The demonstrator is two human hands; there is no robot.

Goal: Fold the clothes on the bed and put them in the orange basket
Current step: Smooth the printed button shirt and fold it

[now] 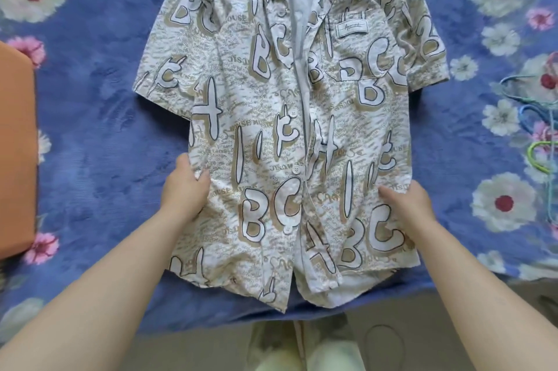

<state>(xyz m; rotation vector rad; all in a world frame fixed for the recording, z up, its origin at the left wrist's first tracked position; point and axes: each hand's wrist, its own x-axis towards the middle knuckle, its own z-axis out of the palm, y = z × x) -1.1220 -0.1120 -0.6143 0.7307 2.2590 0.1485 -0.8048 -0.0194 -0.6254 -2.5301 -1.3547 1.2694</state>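
Shirt (290,129) lies flat, front up, mid-frame on the bed (90,99).

My left hand (185,189) pinches its left edge; my right hand (407,204) rests flat on the right side. I think I'm smoothing before the first fold. Next: fold the sides in. Basket (15,144) waits at far left.

Two bare forearms enter from bottom corners, no sleeves visible to frame edge. Left hand (184,189) and right hand (407,204): no rings, no watch, no bracelets, no gloves. Nails not discernible. Below bed edge, lower body partly visible: light, pale greenish-white garment, blurred; detail not determinable. Footwear not distinguishable.
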